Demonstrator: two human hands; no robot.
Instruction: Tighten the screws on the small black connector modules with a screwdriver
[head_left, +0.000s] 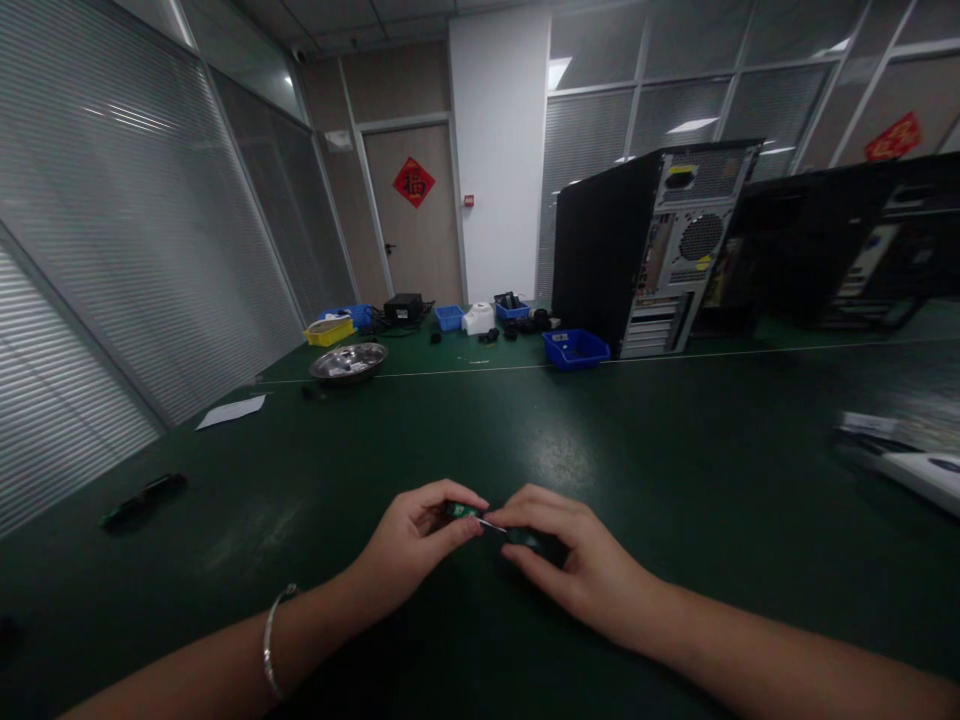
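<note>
Near the front of the dark green table, my left hand pinches a small green circuit board between thumb and fingers. Close beside it on the right, my right hand has its fingers curved round a dark object, whose details are too dim to make out. A thin pale strip or wire runs between the two, close to the fingertips of both hands.
A metal dish, a blue tray and a computer case stand farther back. Paper and a dark slim item lie left. A white device is at the right.
</note>
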